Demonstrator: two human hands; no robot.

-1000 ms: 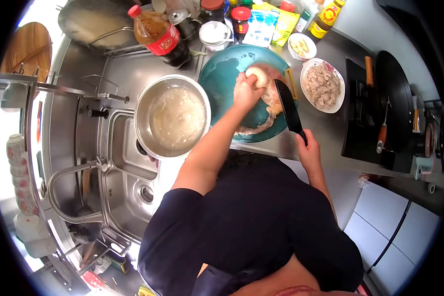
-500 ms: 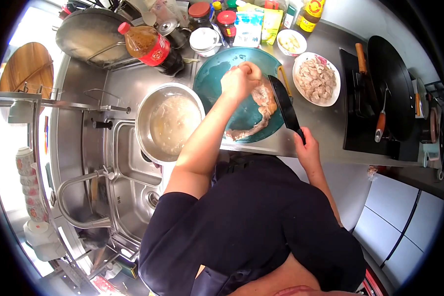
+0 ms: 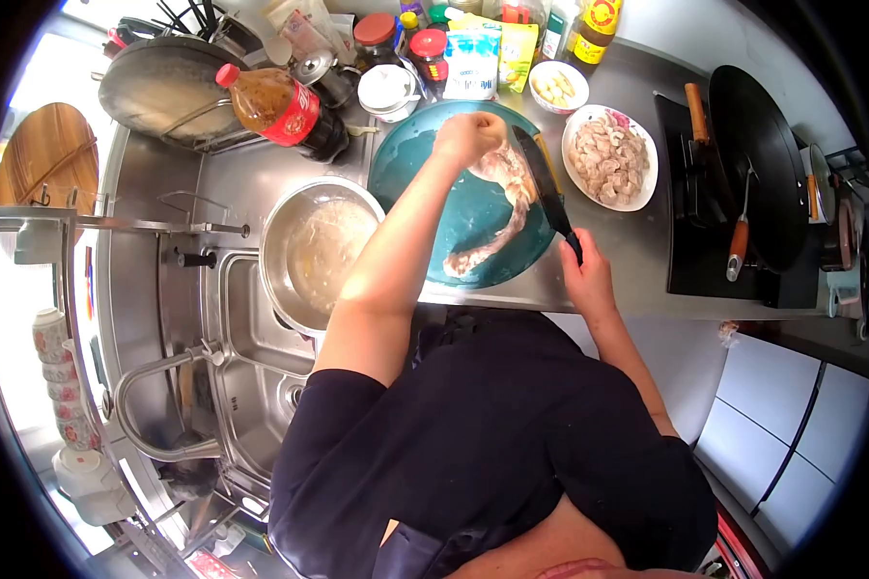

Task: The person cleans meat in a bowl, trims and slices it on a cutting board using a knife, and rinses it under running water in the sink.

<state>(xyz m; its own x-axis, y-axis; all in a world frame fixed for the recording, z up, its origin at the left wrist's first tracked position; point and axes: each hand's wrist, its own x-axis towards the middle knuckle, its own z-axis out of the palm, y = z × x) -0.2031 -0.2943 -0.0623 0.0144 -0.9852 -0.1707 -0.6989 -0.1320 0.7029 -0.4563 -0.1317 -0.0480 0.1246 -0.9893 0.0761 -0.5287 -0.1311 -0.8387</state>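
Teal board [image 3: 454, 214]: knife [image 3: 550, 198] farther forward than before

On my feed I see a dark top [image 3: 454, 425], short sleeves [image 3: 334, 413] leaving both forearms [image 3: 398, 249] bare.

Left hand [image 3: 467, 140] partly hides meat [image 3: 507, 174]; yellow-labelled bottle [image 3: 592, 37] cut off
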